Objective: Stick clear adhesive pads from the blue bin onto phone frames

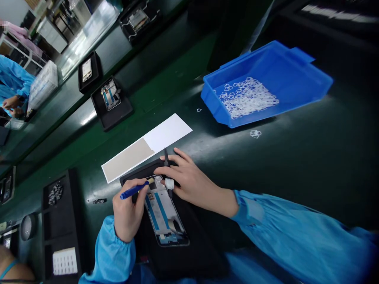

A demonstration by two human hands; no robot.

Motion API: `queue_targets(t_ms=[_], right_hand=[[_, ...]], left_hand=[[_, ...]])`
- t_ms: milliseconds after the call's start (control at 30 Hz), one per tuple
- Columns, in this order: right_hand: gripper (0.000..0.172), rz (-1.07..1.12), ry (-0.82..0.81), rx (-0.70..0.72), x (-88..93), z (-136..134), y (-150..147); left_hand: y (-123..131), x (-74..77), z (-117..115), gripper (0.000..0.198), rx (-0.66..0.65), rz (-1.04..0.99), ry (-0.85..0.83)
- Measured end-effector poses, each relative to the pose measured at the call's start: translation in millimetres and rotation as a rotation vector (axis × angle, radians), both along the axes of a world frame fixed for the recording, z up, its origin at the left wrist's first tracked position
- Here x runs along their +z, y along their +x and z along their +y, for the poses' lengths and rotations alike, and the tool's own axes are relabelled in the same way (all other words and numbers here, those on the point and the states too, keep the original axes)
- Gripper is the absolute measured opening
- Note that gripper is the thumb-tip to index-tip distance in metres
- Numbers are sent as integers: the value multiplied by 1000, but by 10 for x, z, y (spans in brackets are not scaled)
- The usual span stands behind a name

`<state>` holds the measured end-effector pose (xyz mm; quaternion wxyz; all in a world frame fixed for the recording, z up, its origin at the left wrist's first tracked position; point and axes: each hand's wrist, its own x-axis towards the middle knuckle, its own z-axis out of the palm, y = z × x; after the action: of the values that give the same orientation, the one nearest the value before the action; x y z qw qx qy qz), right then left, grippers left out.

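Observation:
An opened phone housing [161, 211] with blue strips lies in a black tray [204, 244] before me. My left hand [128, 211] pinches a blue pen-like tool [133, 190], its pale tip over the housing's top end. At the housing's upper right, my right hand [189, 179] has its fingers closed around black tweezers [166, 157], which point away from me. A small white piece [169, 184] sits against the tweezers near my fingers; whether it is tape on them I cannot tell. Just beyond the tray is a white sheet [168, 132] with a beige part.
A blue bin [302, 79] of small white frames stands at the upper right, with loose frames [256, 134] beside it. On the left is a black compartment tray [57, 225]. Further trays with phone housings [111, 94] line the bench. A co-worker's blue sleeve [13, 79] shows far left.

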<state>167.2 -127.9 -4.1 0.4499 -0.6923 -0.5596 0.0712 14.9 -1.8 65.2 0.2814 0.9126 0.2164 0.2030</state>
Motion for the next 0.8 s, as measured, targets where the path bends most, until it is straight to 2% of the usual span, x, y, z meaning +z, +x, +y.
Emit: queue_targets(t_ms=[133, 500, 667, 800], right_hand=[[45, -14, -7, 2, 2, -5, 2], [35, -45, 0, -11, 13, 3, -10], [39, -44, -17, -7, 30, -6, -4], [38, -84, -24, 9, 52, -17, 9]], left_hand=[[16, 4, 0, 13, -18, 26, 19], [89, 46, -11, 11, -58, 61, 116], [196, 127, -7, 11, -135, 166, 188], [216, 88, 28, 10, -178, 199, 161]])
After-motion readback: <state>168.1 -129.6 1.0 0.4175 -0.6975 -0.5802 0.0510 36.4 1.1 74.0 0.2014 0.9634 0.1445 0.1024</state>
